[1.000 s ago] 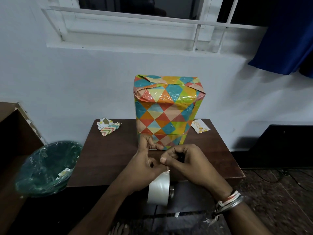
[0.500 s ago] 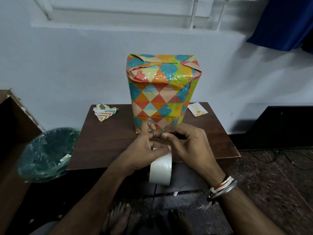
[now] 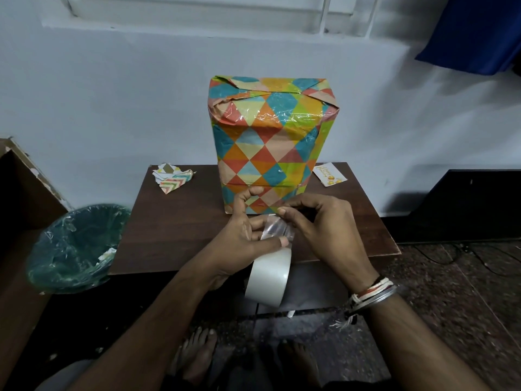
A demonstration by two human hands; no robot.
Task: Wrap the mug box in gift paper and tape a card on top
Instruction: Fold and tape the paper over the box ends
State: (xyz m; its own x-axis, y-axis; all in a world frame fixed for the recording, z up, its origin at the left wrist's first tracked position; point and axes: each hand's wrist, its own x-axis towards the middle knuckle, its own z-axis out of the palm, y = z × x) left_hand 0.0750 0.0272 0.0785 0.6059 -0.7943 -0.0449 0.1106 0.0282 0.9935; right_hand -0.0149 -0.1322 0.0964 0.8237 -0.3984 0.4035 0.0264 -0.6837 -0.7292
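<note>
The mug box (image 3: 270,142), fully covered in gift paper of coloured triangles, stands upright at the back middle of the dark wooden desk (image 3: 174,230), close to the white wall, with clear tape shining across its folded top. The person's left hand (image 3: 239,238) holds the tape roll (image 3: 267,277) at the desk's near edge; its grip is closed on the roll, thumb pressed on the outer face, while one raised finger touches the lower front of the box. The right hand (image 3: 324,230), with bangles and threads (image 3: 372,294) at the wrist, has a narrow pinching grip on the tape strip (image 3: 277,228), which is drawn up from the roll and lies between the two hands just in front of the box. The small card (image 3: 328,174) lies flat on the desk just right of the box, apart from it. A crumpled paper scrap (image 3: 172,179) sits at the desk's back left corner. A lined bin (image 3: 76,246) stands on the floor to the left of the desk. Bare feet (image 3: 197,354) show on the floor below the hands.
</note>
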